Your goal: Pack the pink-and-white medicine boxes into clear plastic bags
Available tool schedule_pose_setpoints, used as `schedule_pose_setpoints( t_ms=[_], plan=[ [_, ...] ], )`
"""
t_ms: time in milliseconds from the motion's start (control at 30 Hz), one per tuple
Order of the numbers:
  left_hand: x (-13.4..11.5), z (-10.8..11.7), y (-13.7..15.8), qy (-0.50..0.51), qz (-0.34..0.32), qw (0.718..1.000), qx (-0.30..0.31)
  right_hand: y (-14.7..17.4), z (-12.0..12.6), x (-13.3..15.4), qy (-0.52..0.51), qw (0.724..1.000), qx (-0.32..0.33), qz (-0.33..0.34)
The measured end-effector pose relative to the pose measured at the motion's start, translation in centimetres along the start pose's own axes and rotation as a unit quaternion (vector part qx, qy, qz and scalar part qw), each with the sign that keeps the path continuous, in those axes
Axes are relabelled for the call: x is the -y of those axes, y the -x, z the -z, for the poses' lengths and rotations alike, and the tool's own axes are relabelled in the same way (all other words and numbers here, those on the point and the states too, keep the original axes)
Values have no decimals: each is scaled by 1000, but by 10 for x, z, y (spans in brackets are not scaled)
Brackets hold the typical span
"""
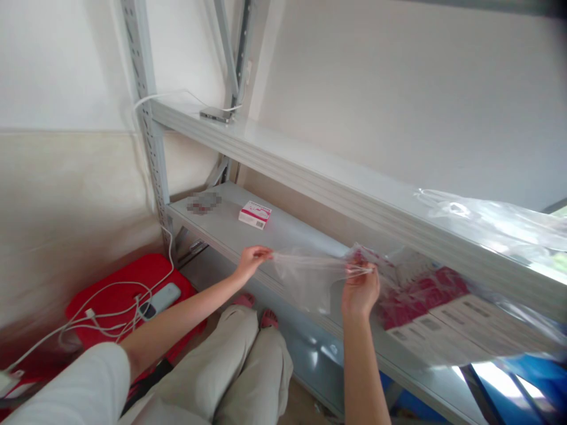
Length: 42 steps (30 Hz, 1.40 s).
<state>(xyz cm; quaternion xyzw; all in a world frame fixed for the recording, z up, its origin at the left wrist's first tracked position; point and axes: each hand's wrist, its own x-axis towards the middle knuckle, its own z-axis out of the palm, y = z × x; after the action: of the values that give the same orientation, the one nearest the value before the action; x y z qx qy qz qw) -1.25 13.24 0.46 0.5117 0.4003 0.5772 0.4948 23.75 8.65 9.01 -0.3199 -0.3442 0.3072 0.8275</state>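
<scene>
A clear plastic bag [305, 283] is stretched between my two hands, in front of the lower shelf. My left hand [256, 258] pinches the bag's left end. My right hand [362, 289] is closed on the gathered right end of the bag, its fingers wrapped round it. A small white and pink box [255, 214] lies on the shelf beyond my left hand. Just right of my right hand, a large clear wrapping holds several white and pink boxes [425, 307] packed together.
The metal shelf rack has an upper board [283, 150] and a lower board [212, 221]. A flat grey device [216, 114] with a white cable sits above. More clear plastic [487, 221] lies at right. A red stool [110, 277] with cables and a power bank [162, 300] stands at left.
</scene>
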Motion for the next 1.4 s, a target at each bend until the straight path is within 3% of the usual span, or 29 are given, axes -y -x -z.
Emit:
schedule_pose_setpoints(
  t_ms=[133,300,400,500,633,767,867,967,1033,1100,1200,1300,1400],
  plan=[
    [-15,25,2,-67,-10,998,-2,0,9,3,-26,999,15,-31],
    [-40,39,-10,-75,-98,992,4,11,6,8,-16,994,77,-72],
    [-54,42,-19,-59,-87,994,21,13,7,11,82,989,121,-29],
    [-66,43,-26,-51,-84,995,33,10,15,10,200,975,100,17],
    [-78,48,-39,-62,-102,992,32,-3,31,8,263,962,66,2],
    [-80,53,-52,-102,-103,988,59,-14,46,8,316,942,108,-22],
    [-76,53,-59,-119,-92,986,72,-16,53,10,344,915,209,-21],
    [-72,53,-67,-135,-87,984,72,-15,55,11,400,861,313,19],
    [-70,54,-73,-152,-90,981,75,-15,55,12,456,822,337,52],
    [-68,56,-80,-177,-90,974,112,-15,55,13,502,790,346,68],
    [-68,58,-90,-212,-79,949,221,-18,55,14,537,760,360,61],
    [-69,55,-98,-213,-79,935,274,-26,59,13,548,769,328,33],
    [-69,46,-108,-190,-82,941,267,-38,66,9,500,819,273,-64]
  ],
)
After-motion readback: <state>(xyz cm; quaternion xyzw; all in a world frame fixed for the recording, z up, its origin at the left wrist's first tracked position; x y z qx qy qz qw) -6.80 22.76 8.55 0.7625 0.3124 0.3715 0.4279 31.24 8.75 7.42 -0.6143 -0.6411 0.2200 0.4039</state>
